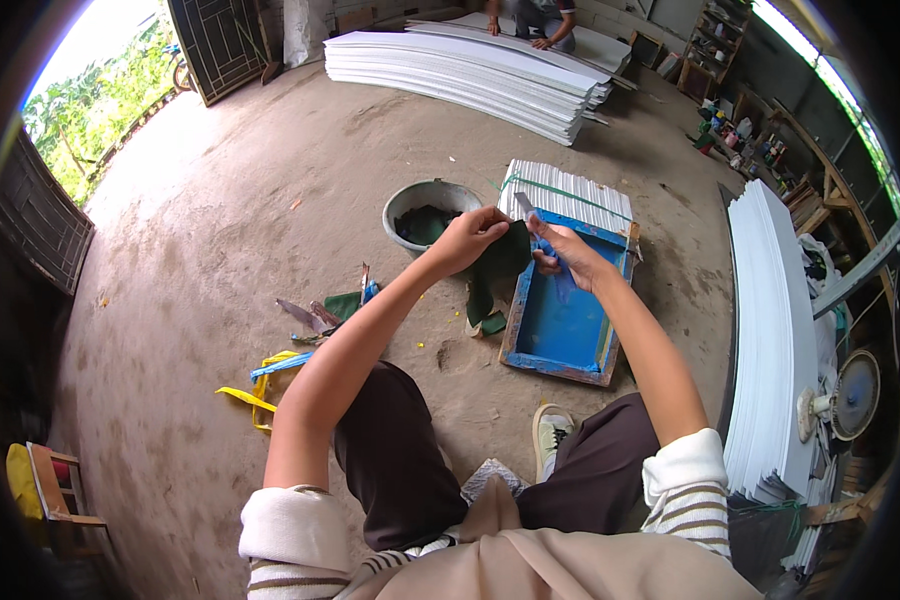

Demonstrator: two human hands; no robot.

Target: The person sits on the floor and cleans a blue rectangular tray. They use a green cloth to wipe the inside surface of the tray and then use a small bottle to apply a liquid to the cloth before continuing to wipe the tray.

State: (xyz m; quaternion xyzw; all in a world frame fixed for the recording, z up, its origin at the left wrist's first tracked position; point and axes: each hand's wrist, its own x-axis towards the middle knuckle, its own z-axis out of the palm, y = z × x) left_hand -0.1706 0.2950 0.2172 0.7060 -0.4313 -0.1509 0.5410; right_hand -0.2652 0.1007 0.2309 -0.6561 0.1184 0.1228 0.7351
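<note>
My left hand [473,238] is closed, pinching the upper edge of a piece of dark green cloth [500,262] that hangs down between my hands. Closed round a blue-handled tool with a flat greyish blade [526,205], my right hand [568,252] is just right of the cloth. The tool's exact kind is not clear. Below the right hand lies a blue screen-printing frame [562,318] with a worn wooden border. A grey basin [395,228] with dark cloth inside stands beyond my left hand. Strapped white sheets [580,192] lie behind the frame.
Cloth scraps [342,304] and yellow and blue strips [260,385] litter the floor at left. A tall white stack [765,330] and a fan [855,395] stand at right. Farther off, a person [545,22] leans over a stack of white sheets [460,80].
</note>
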